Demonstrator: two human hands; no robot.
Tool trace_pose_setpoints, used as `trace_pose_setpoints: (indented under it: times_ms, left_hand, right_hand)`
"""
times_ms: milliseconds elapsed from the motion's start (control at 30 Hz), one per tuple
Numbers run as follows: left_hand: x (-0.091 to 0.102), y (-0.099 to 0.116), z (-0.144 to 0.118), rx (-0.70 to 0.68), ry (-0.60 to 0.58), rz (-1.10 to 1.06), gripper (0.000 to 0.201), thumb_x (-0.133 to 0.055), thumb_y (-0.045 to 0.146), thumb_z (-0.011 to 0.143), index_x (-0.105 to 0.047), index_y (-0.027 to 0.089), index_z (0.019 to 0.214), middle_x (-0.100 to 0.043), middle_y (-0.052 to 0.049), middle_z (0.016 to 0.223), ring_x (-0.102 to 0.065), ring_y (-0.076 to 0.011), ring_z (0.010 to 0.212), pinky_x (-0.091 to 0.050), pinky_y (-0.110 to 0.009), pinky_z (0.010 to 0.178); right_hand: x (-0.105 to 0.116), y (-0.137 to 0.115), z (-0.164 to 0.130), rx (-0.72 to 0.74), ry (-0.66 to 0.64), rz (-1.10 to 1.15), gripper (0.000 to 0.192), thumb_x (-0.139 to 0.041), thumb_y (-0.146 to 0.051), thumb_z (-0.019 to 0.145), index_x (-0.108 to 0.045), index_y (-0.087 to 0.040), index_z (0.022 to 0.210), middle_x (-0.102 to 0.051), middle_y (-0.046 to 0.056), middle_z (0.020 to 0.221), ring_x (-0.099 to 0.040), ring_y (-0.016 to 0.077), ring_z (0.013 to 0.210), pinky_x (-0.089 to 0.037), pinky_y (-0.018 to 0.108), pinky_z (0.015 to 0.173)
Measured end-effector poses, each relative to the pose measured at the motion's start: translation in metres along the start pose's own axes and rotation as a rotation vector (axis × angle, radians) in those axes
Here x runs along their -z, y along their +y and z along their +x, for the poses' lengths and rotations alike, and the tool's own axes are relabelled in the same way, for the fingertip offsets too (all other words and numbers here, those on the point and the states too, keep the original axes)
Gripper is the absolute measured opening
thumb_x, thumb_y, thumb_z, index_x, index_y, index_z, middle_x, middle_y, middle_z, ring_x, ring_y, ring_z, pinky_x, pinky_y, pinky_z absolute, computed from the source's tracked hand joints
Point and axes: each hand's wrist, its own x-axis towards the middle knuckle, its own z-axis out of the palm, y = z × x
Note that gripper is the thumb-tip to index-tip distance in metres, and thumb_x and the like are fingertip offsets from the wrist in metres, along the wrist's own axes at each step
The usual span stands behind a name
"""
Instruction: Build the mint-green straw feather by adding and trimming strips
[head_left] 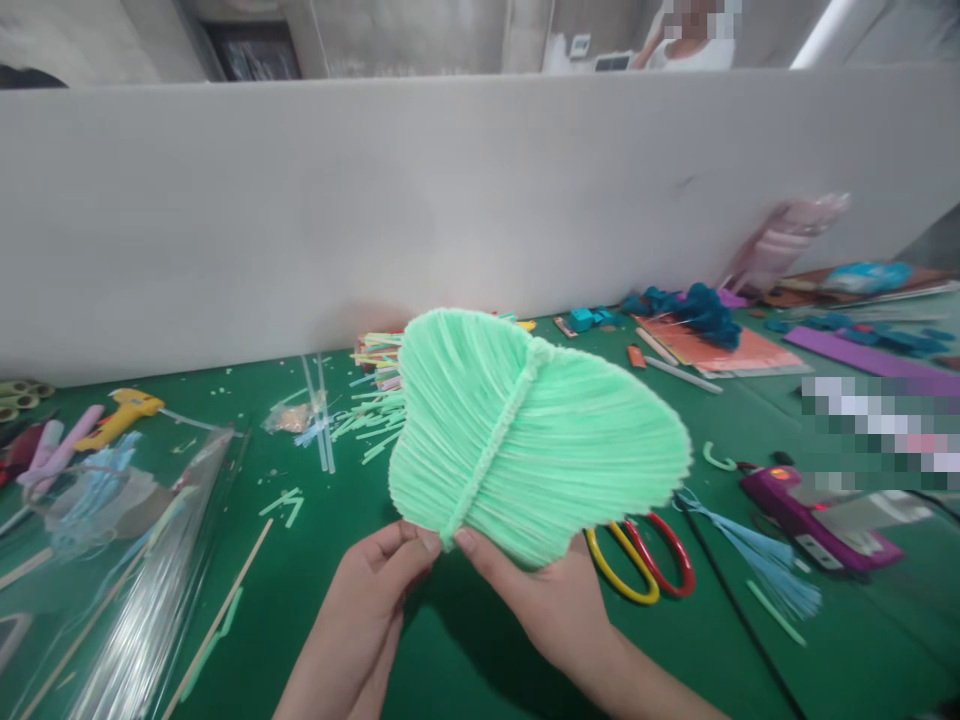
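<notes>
- Currently both hands hold one item: a mint-green leaf shape (536, 435) built of many thin strips, with a fuzzy green midrib running along its middle.
- Left hand (375, 590) – thumb and fingers closed on the lower edge of the leaf shape, just left of the midrib's end.
- Right hand (540, 590) – thumb pressed on top of the same edge, fingers underneath it, just right of the midrib.
- Leaf shape is lifted off the green worktop (465, 650), tilted toward the camera.
- Scissors (645, 560) with yellow and red handles lie partly under the leaf shape's right edge.
- Purple glue gun (817, 520) sits well right of the leaf shape; yellow glue gun (124, 412) well to its left.
- Cut green strips (367, 405) are scattered behind its left side.
</notes>
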Motion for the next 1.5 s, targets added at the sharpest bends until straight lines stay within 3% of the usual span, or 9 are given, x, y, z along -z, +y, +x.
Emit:
trace_pose_setpoints:
  times_ms: [133,333,467,600,767,1033,1200,1300,1500]
  left_hand:
    - [-0.001,0.002,-0.003,-0.014,-0.006,-0.008,0.018,-0.068,0.028,0.079,-0.065,0.018,0.065,-0.054,0.001,0.064,-0.05,-0.0142,0.065,-0.042,-0.024,0.066]
    - [-0.004,0.002,-0.001,-0.045,0.011,0.044,0.018,-0.068,0.032,0.077,-0.066,0.017,0.067,-0.059,0.0,0.069,-0.053,-0.0159,0.073,-0.042,-0.027,0.075]
    - [-0.009,0.003,0.0,-0.138,0.064,0.15,0.015,-0.067,0.029,0.074,-0.065,0.017,0.065,-0.063,0.0,0.072,-0.055,-0.0174,0.077,-0.041,-0.028,0.079]
    - [-0.01,0.001,-0.001,-0.307,0.12,0.317,0.006,-0.064,0.023,0.071,-0.066,0.019,0.067,-0.066,-0.003,0.078,-0.058,-0.0223,0.083,-0.042,-0.031,0.082]
    - [-0.005,-0.007,0.003,-0.512,0.195,0.611,0.011,-0.061,0.029,0.076,-0.062,0.022,0.068,-0.066,-0.005,0.094,-0.058,-0.0264,0.096,-0.042,-0.033,0.084]
    - [-0.008,-0.01,0.008,-0.46,0.234,0.507,0.009,-0.061,0.026,0.074,-0.066,0.02,0.071,-0.069,-0.006,0.092,-0.062,-0.0251,0.09,-0.046,-0.033,0.081]
    - [0.01,-0.018,0.014,-0.434,0.347,0.497,0.01,-0.062,0.029,0.073,-0.062,0.02,0.067,-0.068,-0.007,0.099,-0.06,-0.0269,0.099,-0.044,-0.032,0.081]
    - [0.023,-0.016,0.015,-0.424,0.339,0.493,0.012,-0.057,0.032,0.078,-0.06,0.023,0.073,-0.066,-0.004,0.102,-0.059,-0.0251,0.1,-0.043,-0.031,0.08]
    - [0.051,-0.002,0.038,-0.457,0.336,0.493,0.025,-0.055,0.034,0.066,-0.039,0.025,0.049,-0.057,-0.002,0.058,-0.059,-0.0239,0.072,-0.048,-0.037,0.077]
  right_hand:
    - [0.003,0.01,-0.009,0.121,-0.009,-0.223,0.023,-0.071,-0.029,0.078,-0.075,-0.028,0.101,-0.076,0.003,0.099,-0.071,0.028,0.096,-0.053,0.044,0.097]
    - [0.013,0.009,-0.012,0.256,-0.131,-0.39,0.037,-0.065,-0.031,0.085,-0.066,-0.027,0.121,-0.073,0.004,0.109,-0.067,0.0278,0.107,-0.045,0.046,0.107]
    - [0.009,0.002,-0.012,0.292,-0.058,-0.402,0.033,-0.063,-0.034,0.086,-0.068,-0.026,0.118,-0.075,0.006,0.103,-0.07,0.0277,0.098,-0.052,0.045,0.099]
    - [0.005,-0.002,-0.01,0.17,0.072,-0.277,0.022,-0.067,-0.036,0.082,-0.076,-0.023,0.098,-0.077,0.007,0.092,-0.073,0.0301,0.084,-0.057,0.049,0.088]
    - [0.007,-0.01,-0.004,-0.097,0.117,0.023,0.027,-0.073,-0.036,0.074,-0.075,-0.017,0.094,-0.076,0.01,0.098,-0.071,0.0305,0.095,-0.06,0.042,0.085]
    - [0.007,-0.011,-0.004,-0.207,0.083,0.178,0.032,-0.077,-0.033,0.071,-0.073,-0.019,0.1,-0.075,0.008,0.102,-0.07,0.0281,0.097,-0.059,0.038,0.088]
    - [0.02,-0.017,0.005,-0.267,0.076,0.279,0.018,-0.077,-0.03,0.073,-0.075,-0.02,0.088,-0.077,0.005,0.083,-0.073,0.0243,0.072,-0.063,0.032,0.066]
    - [0.025,-0.011,0.01,-0.295,0.04,0.41,0.019,-0.078,-0.029,0.075,-0.075,-0.02,0.091,-0.076,0.005,0.082,-0.071,0.0221,0.072,-0.061,0.031,0.065]
    - [0.023,-0.002,0.013,-0.364,-0.21,0.636,0.021,-0.074,-0.028,0.08,-0.072,-0.019,0.099,-0.073,0.006,0.081,-0.067,0.017,0.068,-0.057,0.029,0.064]
